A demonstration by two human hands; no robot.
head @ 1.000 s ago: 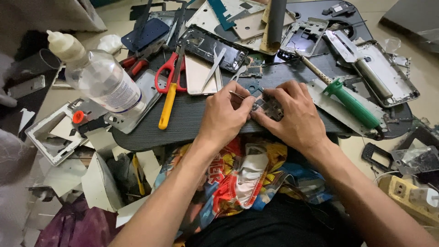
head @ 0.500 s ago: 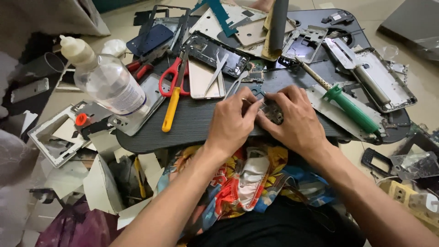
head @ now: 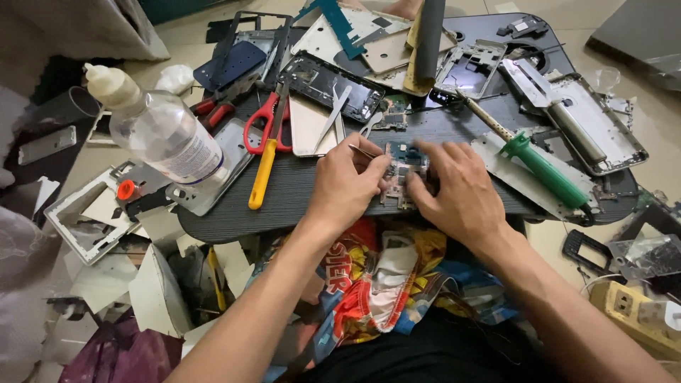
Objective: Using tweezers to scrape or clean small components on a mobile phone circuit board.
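Both my hands rest at the near edge of a dark ridged work board [head: 305,191]. My left hand [head: 345,186] pinches thin metal tweezers [head: 360,150] whose tips point at a small blue-green circuit board [head: 403,170]. My right hand [head: 457,188] presses its fingers on that circuit board from the right side and covers part of it. The board lies flat between the two hands.
Red-handled scissors [head: 264,126], a yellow-handled tool [head: 262,174], a clear plastic bottle [head: 159,135], a green-handled screwdriver [head: 543,170], loose tweezers [head: 332,117], phone frames [head: 330,85] and metal back plates [head: 592,124] crowd the board. Phone parts litter the floor at left and right.
My hands have shifted slightly apart, so more of the circuit board shows between them. The view has moved a little; the tools lie as before.
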